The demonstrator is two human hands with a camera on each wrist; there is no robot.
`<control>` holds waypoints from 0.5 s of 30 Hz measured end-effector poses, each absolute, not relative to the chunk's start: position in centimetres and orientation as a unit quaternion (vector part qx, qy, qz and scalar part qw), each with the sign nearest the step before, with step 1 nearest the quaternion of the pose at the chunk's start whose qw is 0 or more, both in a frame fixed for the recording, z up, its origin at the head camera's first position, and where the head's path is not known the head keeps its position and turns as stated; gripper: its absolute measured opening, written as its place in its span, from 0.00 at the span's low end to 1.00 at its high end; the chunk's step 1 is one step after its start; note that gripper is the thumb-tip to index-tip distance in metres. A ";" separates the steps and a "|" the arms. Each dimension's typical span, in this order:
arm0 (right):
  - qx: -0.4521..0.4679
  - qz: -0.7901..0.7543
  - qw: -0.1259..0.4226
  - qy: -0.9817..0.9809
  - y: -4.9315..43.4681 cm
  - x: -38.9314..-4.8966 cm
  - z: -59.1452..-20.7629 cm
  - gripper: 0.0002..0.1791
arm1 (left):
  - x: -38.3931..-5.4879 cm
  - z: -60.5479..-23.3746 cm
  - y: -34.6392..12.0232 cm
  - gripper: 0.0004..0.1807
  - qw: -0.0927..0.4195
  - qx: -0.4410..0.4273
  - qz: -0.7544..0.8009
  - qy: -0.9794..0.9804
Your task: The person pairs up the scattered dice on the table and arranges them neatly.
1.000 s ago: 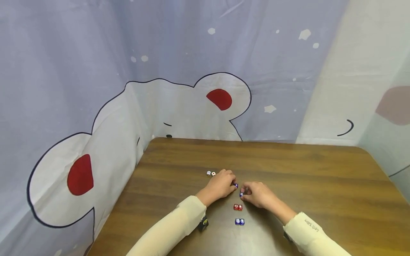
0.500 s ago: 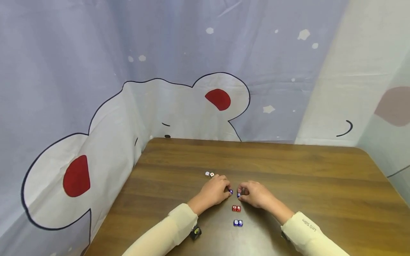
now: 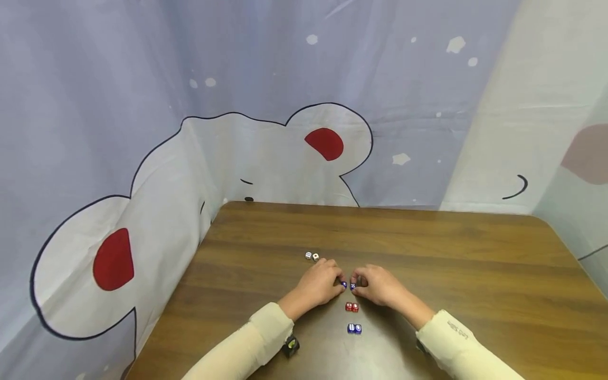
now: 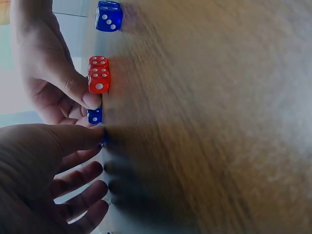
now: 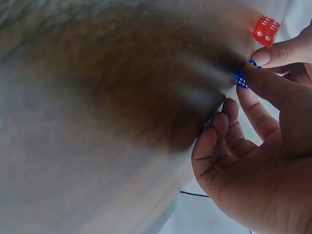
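Note:
Between thumb and fingers, my left hand (image 3: 318,283) pinches a blue die (image 3: 344,285) on the brown table. Facing it, my right hand (image 3: 379,286) pinches another blue die (image 3: 353,286), a narrow gap away in the head view. The left wrist view shows the right-hand blue die (image 4: 95,116) under a thumb, while the left hand's die is mostly covered by fingers. Just nearer to me sit two red dice (image 3: 352,306) side by side. Closer still lies a touching pair of blue dice (image 3: 354,328).
Two white dice (image 3: 309,255) lie beyond my left hand, close to its knuckles. The wooden table (image 3: 465,253) reaches back to a printed curtain (image 3: 266,158), which also runs along the left side.
My left hand has come nearer to me with its blue die. The right hand has shifted slightly left with its own, and the two dice are now closer together.

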State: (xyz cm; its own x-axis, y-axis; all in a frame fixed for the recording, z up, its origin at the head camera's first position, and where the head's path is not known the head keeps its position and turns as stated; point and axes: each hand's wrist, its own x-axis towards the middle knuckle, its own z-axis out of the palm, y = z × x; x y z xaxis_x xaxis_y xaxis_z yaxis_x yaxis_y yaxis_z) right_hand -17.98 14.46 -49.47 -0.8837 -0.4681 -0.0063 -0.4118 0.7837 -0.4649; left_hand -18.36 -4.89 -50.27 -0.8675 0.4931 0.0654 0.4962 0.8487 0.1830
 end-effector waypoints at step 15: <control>-0.235 -0.233 0.058 0.942 14.6 -18.3 -49.6 0.10 | -18.2 -50.4 -4.2 0.09 0.023 -0.277 -0.083 -0.957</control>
State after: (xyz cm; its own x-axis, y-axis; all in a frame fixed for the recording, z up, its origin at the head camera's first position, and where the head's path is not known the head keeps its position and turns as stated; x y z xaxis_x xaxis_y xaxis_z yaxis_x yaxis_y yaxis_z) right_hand -18.25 14.57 -49.61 -0.8825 -0.4703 0.0004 -0.4163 0.7809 -0.4658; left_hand -18.24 -4.23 -50.40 -0.8458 0.5260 0.0893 0.5335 0.8330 0.1466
